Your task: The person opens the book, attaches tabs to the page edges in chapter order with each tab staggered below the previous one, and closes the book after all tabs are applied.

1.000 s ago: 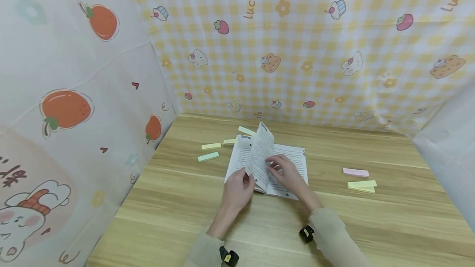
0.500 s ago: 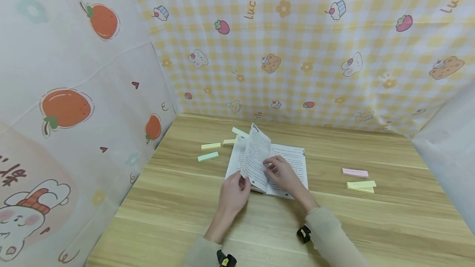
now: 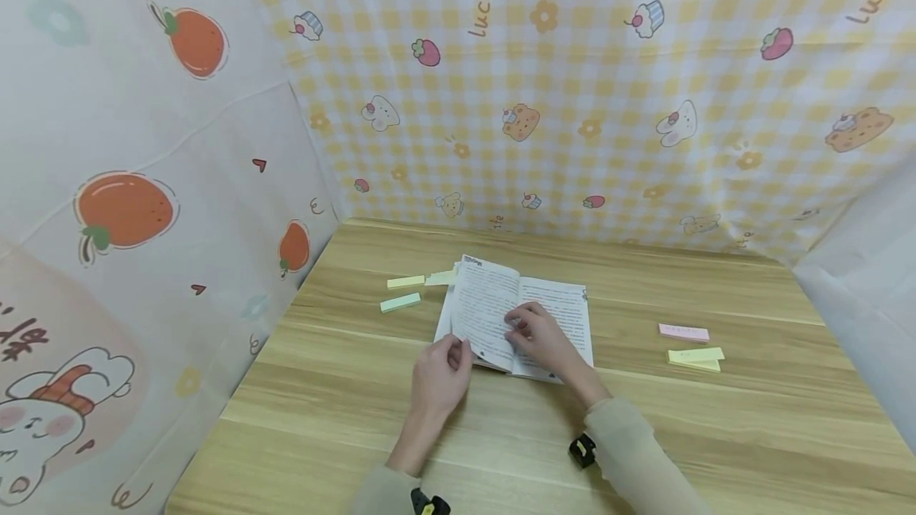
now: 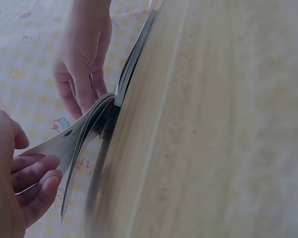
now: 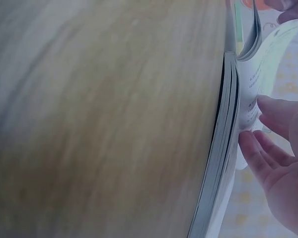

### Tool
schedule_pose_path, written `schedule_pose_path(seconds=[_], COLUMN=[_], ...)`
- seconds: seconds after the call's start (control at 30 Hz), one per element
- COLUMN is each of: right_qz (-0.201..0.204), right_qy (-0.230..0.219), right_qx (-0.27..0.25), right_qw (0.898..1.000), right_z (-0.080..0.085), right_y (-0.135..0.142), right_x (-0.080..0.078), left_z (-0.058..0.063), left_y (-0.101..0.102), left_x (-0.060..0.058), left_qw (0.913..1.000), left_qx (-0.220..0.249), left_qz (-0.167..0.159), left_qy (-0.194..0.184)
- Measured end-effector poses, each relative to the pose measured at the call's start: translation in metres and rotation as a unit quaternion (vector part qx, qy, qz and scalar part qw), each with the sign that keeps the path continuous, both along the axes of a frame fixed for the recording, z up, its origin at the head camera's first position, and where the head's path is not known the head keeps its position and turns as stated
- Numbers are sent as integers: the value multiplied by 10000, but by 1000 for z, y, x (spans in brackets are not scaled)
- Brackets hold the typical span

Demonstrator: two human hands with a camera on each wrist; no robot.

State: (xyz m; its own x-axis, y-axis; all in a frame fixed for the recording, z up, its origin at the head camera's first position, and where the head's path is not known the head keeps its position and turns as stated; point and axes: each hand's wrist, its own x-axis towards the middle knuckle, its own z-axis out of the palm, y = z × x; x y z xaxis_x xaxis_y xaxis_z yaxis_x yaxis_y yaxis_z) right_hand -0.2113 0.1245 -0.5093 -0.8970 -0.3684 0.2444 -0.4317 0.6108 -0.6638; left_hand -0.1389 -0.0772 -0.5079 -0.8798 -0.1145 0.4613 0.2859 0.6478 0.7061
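Observation:
An open book [image 3: 558, 316] lies on the wooden table, its pages printed with text. My left hand [image 3: 440, 376] holds the lower left corner of a page [image 3: 487, 300] that bows slightly up over the left side. In the left wrist view, the thumb is above this page [image 4: 57, 147] and the fingers are below it. My right hand [image 3: 547, 340] rests by the spine with relaxed fingers. In the right wrist view its thumb [image 5: 270, 105] touches the turned page, and its fingertips [image 5: 246, 139] lie at the right-hand side of the book.
Pale sticky tabs [image 3: 440, 277] stick out at the book's upper left. Left of them lie a yellow sticky note strip [image 3: 405, 282] and a green one [image 3: 400, 303]. Right of the book are a pink strip [image 3: 683, 332] and yellow strips [image 3: 696, 356]. Patterned cloth [image 3: 544, 102] hangs behind the table.
The page has come down from nearly upright toward the left side. My left hand has moved left and toward me with its corner; my right hand has shifted slightly left.

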Motion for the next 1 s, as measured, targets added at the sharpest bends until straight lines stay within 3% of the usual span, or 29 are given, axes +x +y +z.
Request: schedule_pose_path(seconds=[0.33,0.53,0.8,1.0], right_qz=[69,40,129,287], right_qy=[-348,-495,-446,-467], right_qx=[172,246,267,304], right_qw=[9992,9985,9986,9980], right_z=[3,5,3,4], right_y=[-2,-3,-2,-2], right_x=[1,2,1,2], left_z=[-1,3,5,5], left_y=[-10,-12,-10,-11], left_x=[-2,-5,-20,-30], left_qw=[9985,9965,9909,9753], left_qx=[196,-340,-1272,-1840], left_qz=[448,614,-431,-1098], left_qy=[263,452,34,-533])
